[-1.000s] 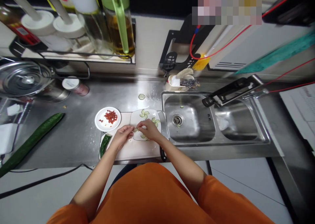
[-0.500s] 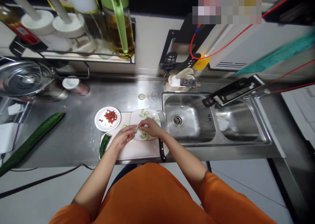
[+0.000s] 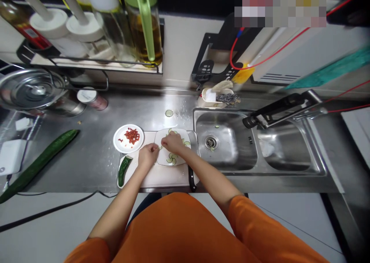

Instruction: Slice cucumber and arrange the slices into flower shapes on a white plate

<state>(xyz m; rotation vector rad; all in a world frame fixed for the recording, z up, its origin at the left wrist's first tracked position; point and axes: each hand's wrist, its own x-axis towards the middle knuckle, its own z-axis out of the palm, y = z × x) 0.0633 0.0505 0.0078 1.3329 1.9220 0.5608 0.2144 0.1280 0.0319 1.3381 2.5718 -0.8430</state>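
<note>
A white squarish plate (image 3: pixel 180 149) lies on a pale cutting board (image 3: pixel 170 178) and bears fans of thin cucumber slices (image 3: pixel 172 159). Over the upper middle of the plate is my right hand (image 3: pixel 174 143), its fingertips pinched; whatever they hold is too small to make out. My left hand (image 3: pixel 148 156) is curled closed at the plate's left edge, its thumb and fingers together, with the contents hidden. A bit of pale green shows just beyond those fingertips. Left of this hand, a short cut cucumber (image 3: pixel 125 171) rests on the board.
A round white plate (image 3: pixel 118 139) holds chopped red pieces. The black-handled knife (image 3: pixel 192 179) lies at the board's right edge, beside the double sink (image 3: pixel 225 139). A lone cucumber slice (image 3: pixel 169 113) sits behind the plate, and a whole cucumber (image 3: pixel 43 163) lies far left.
My hands, which met over a thin cucumber slice, have drawn slightly apart. The left fingers have curled in, and the right hand has shifted up the plate. The view has moved a little.
</note>
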